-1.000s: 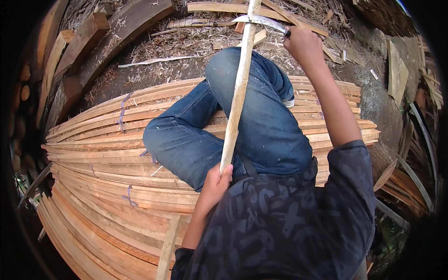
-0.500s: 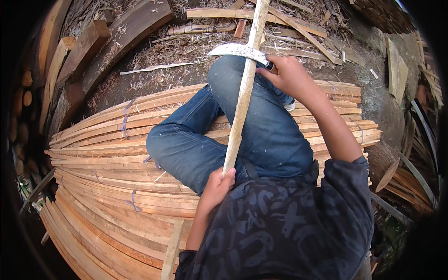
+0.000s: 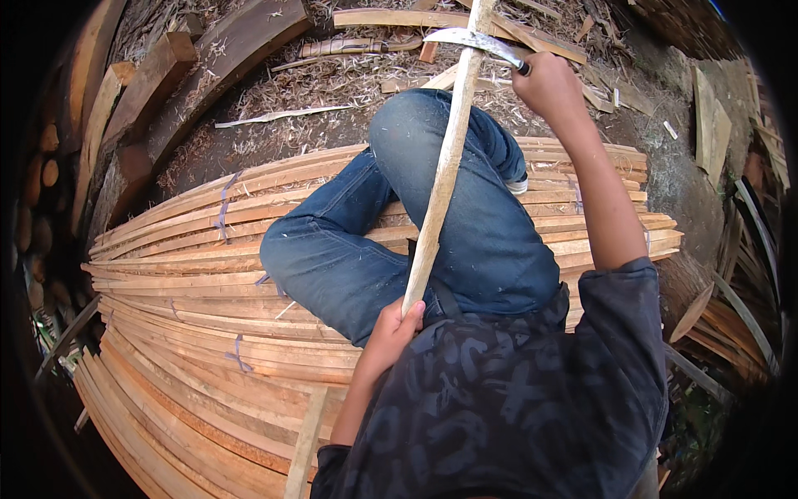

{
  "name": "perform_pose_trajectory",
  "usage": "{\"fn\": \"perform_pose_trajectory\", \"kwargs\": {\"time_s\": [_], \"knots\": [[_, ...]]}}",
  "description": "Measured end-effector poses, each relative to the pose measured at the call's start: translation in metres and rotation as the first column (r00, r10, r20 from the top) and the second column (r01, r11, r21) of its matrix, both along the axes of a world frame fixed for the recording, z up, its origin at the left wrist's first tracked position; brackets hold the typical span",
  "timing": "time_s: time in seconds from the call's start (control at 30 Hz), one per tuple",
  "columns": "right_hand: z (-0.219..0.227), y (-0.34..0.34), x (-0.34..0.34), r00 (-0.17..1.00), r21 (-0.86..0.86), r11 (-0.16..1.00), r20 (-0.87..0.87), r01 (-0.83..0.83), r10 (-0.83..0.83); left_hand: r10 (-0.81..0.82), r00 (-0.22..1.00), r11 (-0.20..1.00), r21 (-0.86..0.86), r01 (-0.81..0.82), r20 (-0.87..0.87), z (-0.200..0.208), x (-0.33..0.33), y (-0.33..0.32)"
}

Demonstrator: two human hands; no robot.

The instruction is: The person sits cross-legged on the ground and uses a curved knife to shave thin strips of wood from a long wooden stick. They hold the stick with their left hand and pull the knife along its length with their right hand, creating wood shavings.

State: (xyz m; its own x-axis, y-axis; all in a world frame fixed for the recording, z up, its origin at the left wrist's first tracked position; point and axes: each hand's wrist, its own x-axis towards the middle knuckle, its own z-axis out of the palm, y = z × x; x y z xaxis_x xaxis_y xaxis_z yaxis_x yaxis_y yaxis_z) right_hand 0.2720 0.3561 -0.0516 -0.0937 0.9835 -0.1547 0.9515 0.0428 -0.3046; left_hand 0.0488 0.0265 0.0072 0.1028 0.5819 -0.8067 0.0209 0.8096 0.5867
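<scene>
Our right hand (image 3: 546, 83) has moved farther from our left hand (image 3: 395, 330), gripping a curved knife (image 3: 490, 44) whose blade seemingly touches the wooden stick (image 3: 449, 158); we clasp its near end in the left.

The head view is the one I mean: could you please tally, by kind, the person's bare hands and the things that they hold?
Hands, the bare left hand and the bare right hand: 2
Curved silver metal knife with a dark handle: 1
Long pale wooden stick: 1
Total: 4
</scene>
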Motion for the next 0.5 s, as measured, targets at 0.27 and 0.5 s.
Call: {"fn": "perform_pose_trajectory", "kwargs": {"time_s": [0.27, 0.5], "knots": [[0.022, -0.039, -0.006, 0.954, -0.093, 0.952, 0.040, -0.293, 0.297, -0.040, 0.995, 0.993, 0.106, 0.049, -0.087, -0.009, 0.003, -0.004], [-0.016, 0.055, 0.096, 0.950, 0.059, 0.950, 0.045, 0.306, -0.309, -0.082, 0.929, 0.967, 0.198, 0.163, -0.361, -0.001, 0.002, -0.004]]}}
